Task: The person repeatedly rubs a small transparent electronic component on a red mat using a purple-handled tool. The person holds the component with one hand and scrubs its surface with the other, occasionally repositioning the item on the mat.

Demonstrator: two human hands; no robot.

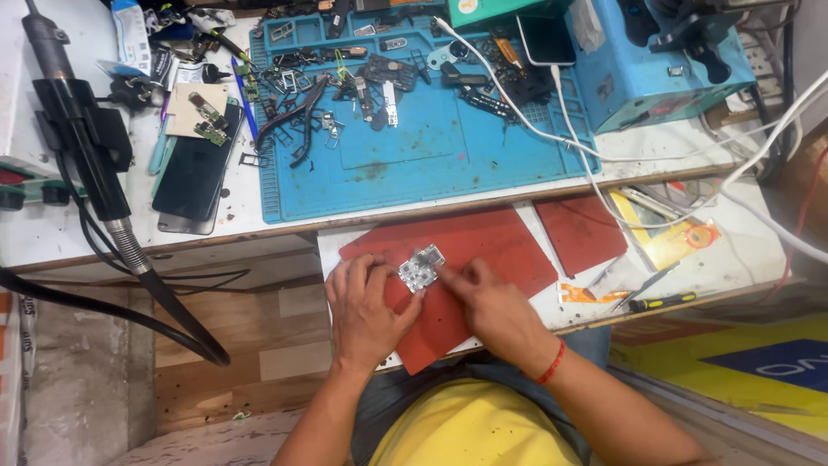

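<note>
A small silvery circuit board (pixel 421 267) lies on a red mat (pixel 483 246) laid over a white pull-out shelf. My left hand (pixel 366 311) rests on the mat and its fingers hold the board's left edge. My right hand (pixel 487 311) is just right of the board, index finger pressed against its right side. A red thread band sits on my right wrist.
A blue work mat (pixel 431 164) on the bench above carries pliers, tweezers and several small phone parts. A dark phone (pixel 194 177) lies left of it, a hot-air handle (pixel 82 129) further left. White cables (pixel 595 164), a blue machine (pixel 655 60), a second red mat (pixel 580 233) and a yellow-handled screwdriver (pixel 660 302) are at the right.
</note>
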